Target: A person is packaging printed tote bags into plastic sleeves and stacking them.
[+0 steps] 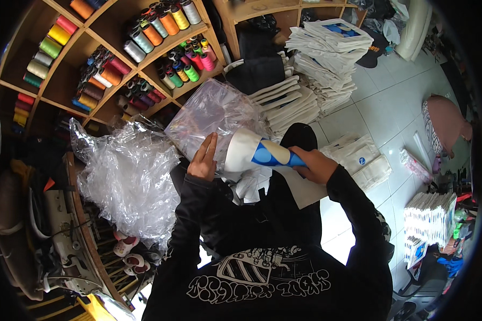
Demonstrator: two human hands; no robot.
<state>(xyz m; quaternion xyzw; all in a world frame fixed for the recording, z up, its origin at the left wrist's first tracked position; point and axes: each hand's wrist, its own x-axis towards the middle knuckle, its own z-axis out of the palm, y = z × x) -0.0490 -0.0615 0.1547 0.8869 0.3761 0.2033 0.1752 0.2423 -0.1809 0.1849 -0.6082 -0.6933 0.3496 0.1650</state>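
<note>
White-blue cloth (262, 154), curled, tight in right hand (317, 166); left hand (202, 161) apparently empty, fingers straight.

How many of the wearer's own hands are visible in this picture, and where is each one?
2. The left hand is open, left of the rolled white-and-blue cloth; the right hand grips its narrow blue end. Neither is hidden.

the bare left hand (202, 159) is open, fingers extended and pointing forward. the bare right hand (317, 167) is closed in a grip, pointing leftward. the left forearm (186, 214), in a long black sleeve, reaches forward; the right forearm (356, 211), sleeved alike, slants inward from an elbow held out sideways.
</note>
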